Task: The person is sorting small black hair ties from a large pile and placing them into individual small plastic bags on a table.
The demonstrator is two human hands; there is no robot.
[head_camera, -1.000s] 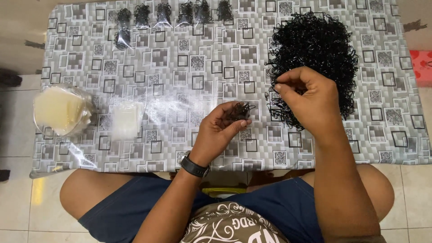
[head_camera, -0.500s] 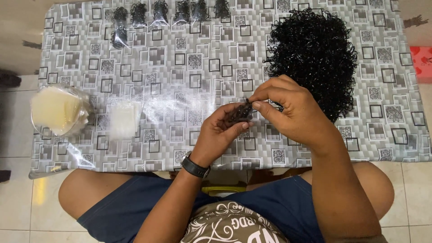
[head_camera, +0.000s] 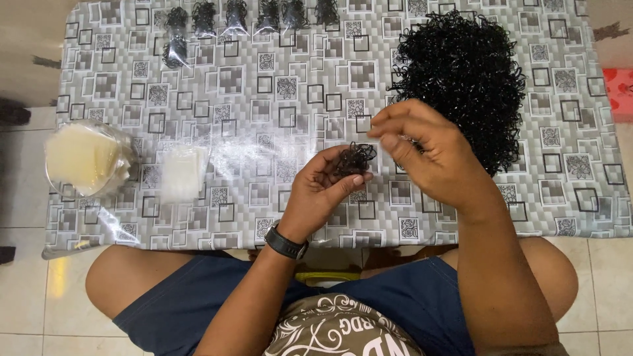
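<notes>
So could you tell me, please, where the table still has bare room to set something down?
The widest free patch is mid-table, between the row of small bags, the flat sleeves and the left hand. A narrow strip lies right of the black pile. It is crowded along the far edge.

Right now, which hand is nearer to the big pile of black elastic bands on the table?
Right. The right hand hovers at the left edge of the big pile. The left hand is further left, apart from it, cupping a small bunch of bands.
</notes>
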